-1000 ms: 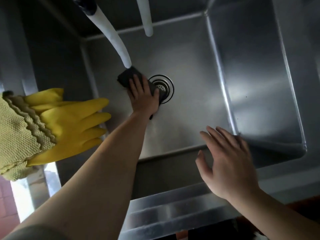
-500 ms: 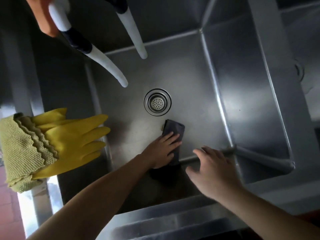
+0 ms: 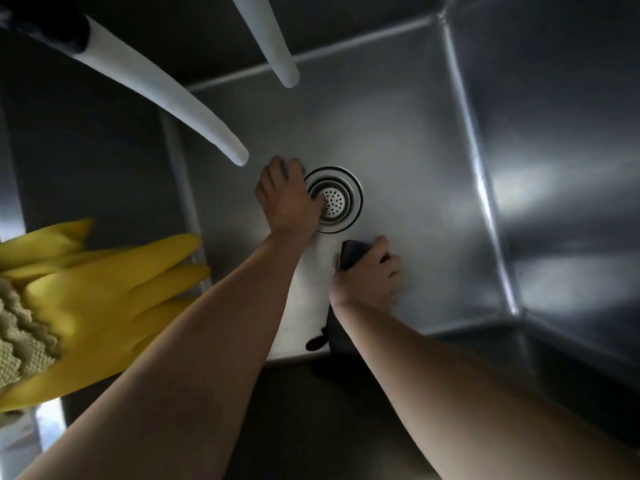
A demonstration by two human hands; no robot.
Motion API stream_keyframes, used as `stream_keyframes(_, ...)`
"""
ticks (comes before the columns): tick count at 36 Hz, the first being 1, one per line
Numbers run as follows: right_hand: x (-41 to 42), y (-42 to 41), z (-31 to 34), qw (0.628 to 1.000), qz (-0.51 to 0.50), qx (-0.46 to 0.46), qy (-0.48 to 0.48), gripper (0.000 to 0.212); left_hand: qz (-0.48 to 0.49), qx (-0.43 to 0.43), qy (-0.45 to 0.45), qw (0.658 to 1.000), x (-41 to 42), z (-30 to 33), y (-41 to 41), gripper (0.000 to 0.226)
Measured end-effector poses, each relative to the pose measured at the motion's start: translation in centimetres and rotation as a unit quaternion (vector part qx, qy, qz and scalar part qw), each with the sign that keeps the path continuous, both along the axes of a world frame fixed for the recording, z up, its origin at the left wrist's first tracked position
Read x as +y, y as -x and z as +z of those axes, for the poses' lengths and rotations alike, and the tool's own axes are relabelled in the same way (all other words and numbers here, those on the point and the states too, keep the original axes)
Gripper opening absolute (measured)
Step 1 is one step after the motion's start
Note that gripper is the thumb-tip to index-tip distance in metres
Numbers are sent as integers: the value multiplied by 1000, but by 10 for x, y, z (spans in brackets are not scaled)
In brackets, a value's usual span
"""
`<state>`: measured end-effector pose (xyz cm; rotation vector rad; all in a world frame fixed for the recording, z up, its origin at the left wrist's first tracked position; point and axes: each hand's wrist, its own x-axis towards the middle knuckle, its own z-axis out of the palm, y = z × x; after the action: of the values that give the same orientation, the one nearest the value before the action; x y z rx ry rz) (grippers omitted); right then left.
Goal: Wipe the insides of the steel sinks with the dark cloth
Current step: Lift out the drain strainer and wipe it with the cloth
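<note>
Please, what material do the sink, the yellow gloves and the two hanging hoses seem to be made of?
Sink: apparently brushed stainless steel; grey, with soft streaky reflections on its walls.
Yellow gloves: probably rubber or latex; smooth, slightly glossy, evenly coloured, with limp fingers.
Hoses: perhaps silicone or soft plastic; pale, matt, gently curved. The look alone cannot settle which.

Yellow rubber gloves (image 3: pixel 104 299) over the left edge; two white hoses (image 3: pixel 166 95) overhead

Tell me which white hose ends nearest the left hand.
The longer hose with the black sleeve; its tip hangs beside the left hand, the shorter hose ends farther back.
</note>
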<state>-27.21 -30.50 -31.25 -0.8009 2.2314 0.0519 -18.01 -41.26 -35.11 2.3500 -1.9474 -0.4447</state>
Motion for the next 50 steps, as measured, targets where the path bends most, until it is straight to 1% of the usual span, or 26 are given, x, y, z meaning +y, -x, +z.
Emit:
stream_keyframes(2,4,7,-5,993,86,-23,72,81,-30,-12,17,999,-2,-5,-5,50)
stream_keyframes(3,3,14,-6,983,143,-35,109,81,-41,-13,21,999,-2,-7,-8,46)
stream_keyframes(5,-4,35,-8,948,264,-44,173,79,-53,2,38,998,-2,-7,-13,37)
stream_keyframes(7,-16,58,-8,914,349,-46,201,78,-59,14,51,997,-1,-5,-18,30)
stream_keyframes(8,-22,69,-9,906,372,-43,199,79,-57,21,54,997,0,-4,-19,27)
stream_keyframes(9,-26,79,-10,907,377,-34,185,81,-49,33,53,997,1,-2,-19,25)
stream_keyframes(10,-29,89,-10,915,367,-23,164,84,-33,50,51,997,2,1,-19,22)
stream_keyframes(12,-32,101,-7,938,325,-17,116,79,8,97,40,994,3,7,-16,15)
stream_keyframes(13,-31,104,-5,945,311,-26,101,71,25,124,32,991,4,11,-14,12)
stream_keyframes(15,-25,104,-2,950,289,-59,103,50,45,191,16,980,8,16,-10,8)
stream_keyframes(17,-21,102,1,951,261,-95,133,32,83,271,-2,959,15,23,-7,17)
stream_keyframes(19,-18,97,5,948,232,-143,162,23,126,314,-20,941,22,27,-5,28)
stream_keyframes(22,-18,88,9,936,224,-172,209,21,160,345,-48,924,29,29,-3,30)
stream_keyframes(25,-29,76,9,939,183,-182,229,26,187,377,-66,905,31,33,-1,24)
stream_keyframes(27,-39,70,7,949,130,-181,222,25,201,400,-71,891,33,38,-1,18)
stream_keyframes(29,-49,66,4,957,89,-176,213,17,218,416,-75,880,34,43,-4,13)
stream_keyframes(31,-56,63,0,964,62,-159,203,6,224,421,-76,876,36,47,-7,14)
stream_keyframes(32,-59,62,-1,969,47,-149,191,4,221,418,-74,878,37,48,-9,16)
stream_keyframes(34,-64,60,-4,977,10,-144,160,13,215,414,-68,882,41,52,-9,22)
stream_keyframes(36,-66,57,-4,980,-7,-151,133,20,216,424,-66,877,46,54,-9,30)
stream_keyframes(38,-66,55,-5,979,1,-166,122,26,219,435,-74,870,50,56,-10,43)
stream_keyframes(40,-64,53,-6,977,17,-176,122,31,224,447,-96,861,53,57,-13,51)
stream_keyframes(43,-60,53,-5,976,63,-167,125,28,205,455,-139,855,58,60,-20,48)
stream_keyframes(45,-59,54,-4,973,116,-147,132,27,172,458,-170,855,62,62,-25,47)
stream_keyframes(47,-60,53,-4,965,179,-119,152,24,150,460,-193,854,66,63,-30,54)
stream_keyframes(50,-61,51,-6,938,294,-56,177,20,139,457,-195,856,72,64,-36,58)
